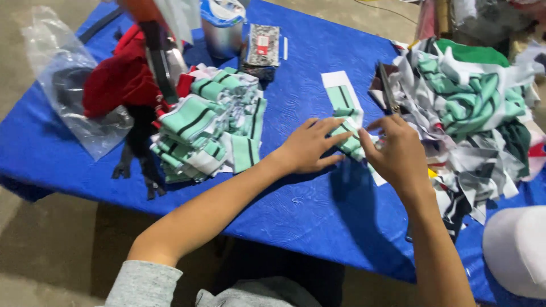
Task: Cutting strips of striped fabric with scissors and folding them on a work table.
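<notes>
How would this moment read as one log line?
left hand: flat on green striped strip | right hand: pinching same strip | folded stack: left | scrap heap: right | blue table

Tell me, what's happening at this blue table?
A person's left hand presses flat on a mint-green striped strip lying on the blue table, while the right hand pinches its near end. A stack of similar folded strips sits to the left, and a heap of cut scraps lies to the right.

- red cloth [116, 79] at ten o'clock
- clear plastic bag [62, 85] at nine o'clock
- metal can [223, 35] at twelve o'clock
- white cap [516, 250] at four o'clock
- black zippers [139, 165] at eight o'clock
</notes>
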